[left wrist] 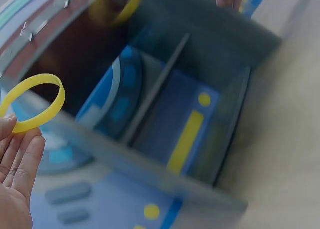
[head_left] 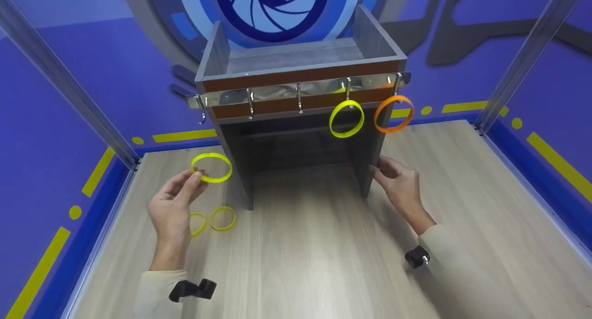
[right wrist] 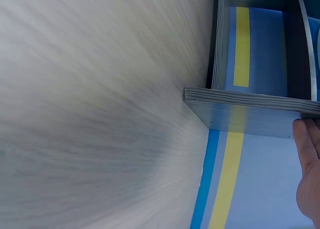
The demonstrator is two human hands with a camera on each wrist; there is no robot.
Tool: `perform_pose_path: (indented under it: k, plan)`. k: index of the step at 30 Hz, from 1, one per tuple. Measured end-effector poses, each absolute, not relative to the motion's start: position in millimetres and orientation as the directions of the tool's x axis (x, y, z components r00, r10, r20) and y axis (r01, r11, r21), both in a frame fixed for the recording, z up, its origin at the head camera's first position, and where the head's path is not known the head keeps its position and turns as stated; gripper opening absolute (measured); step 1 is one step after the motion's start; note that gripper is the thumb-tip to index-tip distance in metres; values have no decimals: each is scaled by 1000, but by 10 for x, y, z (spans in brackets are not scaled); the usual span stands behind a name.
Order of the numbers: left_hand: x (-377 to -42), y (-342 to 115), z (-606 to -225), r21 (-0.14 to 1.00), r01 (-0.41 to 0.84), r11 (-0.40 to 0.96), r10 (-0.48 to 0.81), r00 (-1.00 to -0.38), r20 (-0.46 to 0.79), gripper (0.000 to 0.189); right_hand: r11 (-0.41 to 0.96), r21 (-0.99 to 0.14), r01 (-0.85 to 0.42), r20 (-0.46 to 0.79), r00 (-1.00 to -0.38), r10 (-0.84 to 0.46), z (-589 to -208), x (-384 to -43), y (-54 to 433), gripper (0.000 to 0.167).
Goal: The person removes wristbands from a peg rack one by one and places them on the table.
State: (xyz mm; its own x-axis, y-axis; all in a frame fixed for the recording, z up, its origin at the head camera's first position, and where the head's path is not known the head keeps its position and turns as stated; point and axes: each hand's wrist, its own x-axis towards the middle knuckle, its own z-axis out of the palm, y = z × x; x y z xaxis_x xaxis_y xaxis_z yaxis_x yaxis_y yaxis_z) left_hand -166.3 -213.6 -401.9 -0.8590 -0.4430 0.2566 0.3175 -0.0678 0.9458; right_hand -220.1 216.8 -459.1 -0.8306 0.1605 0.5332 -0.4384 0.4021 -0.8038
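My left hand (head_left: 173,203) pinches a yellow ring-shaped band (head_left: 212,168) between thumb and fingers, left of the grey shelf unit (head_left: 236,171). In the left wrist view the same band (left wrist: 42,101) stands up from the fingertips. My right hand (head_left: 400,187) touches the right side panel (right wrist: 260,116) of the unit with its fingertips. A metal hook rail (head_left: 273,93) runs across the unit's front. On its two rightmost hooks hang a yellow band (head_left: 347,119) and an orange band (head_left: 393,114). The three hooks to the left carry no band.
Two more yellow bands, one whole (head_left: 223,218) and one partly hidden (head_left: 198,224) by my left hand, lie on the wooden tabletop (head_left: 296,263). Purple printed walls (head_left: 83,74) enclose the table on its far side and both flanks. The unit has an open top tray (head_left: 291,55).
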Motion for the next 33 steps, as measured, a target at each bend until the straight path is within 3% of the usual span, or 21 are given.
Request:
perform_pose_path:
  k: [15, 33]
  plan:
    - [-1528, -3013, -4507, 973, 151, -173, -601, -799, 17, 32, 412, -823, -392, 496, -849, 182, -4830, -2342, 2251, 25]
    - [-1458, -3491, -4910, 978, -14, -208, -655, -741, -150, 17, 403, -817, -414, 501, -855, 137, -4896, -2371, 2333, 26]
